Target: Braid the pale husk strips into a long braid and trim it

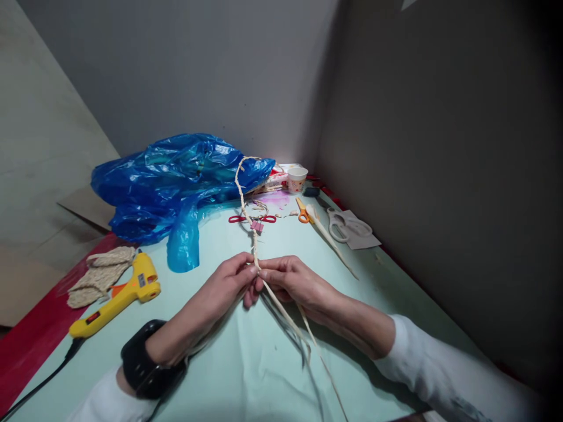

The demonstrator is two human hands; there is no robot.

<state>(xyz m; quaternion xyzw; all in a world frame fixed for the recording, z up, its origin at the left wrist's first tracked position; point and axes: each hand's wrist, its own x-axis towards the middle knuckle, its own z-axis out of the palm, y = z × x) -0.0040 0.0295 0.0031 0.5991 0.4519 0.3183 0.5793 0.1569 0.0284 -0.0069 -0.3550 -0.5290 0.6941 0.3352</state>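
A pale braided cord [243, 202] runs from the blue bag down the table to my fingers. My left hand [235, 276] pinches it from the left, thumb and fingertips at the lower end of the braid. My right hand [292, 278] pinches the same spot from the right, and the thumbs nearly touch. Loose, flat strands [284, 310] trail from under my hands toward the near edge. Just beyond my fingers a small pink piece [257, 226] sits at the cord. Behind it lie red-handled scissors [237, 219], partly covered by the cord.
A yellow glue gun [125, 293] with a black cable lies left, beside a woven fibre piece [103, 272]. A blue plastic bag [176, 176] fills the back left. At right are a paper cup [297, 180], orange-handled scissors [303, 212] and white-handled scissors [338, 225]. Walls border the table.
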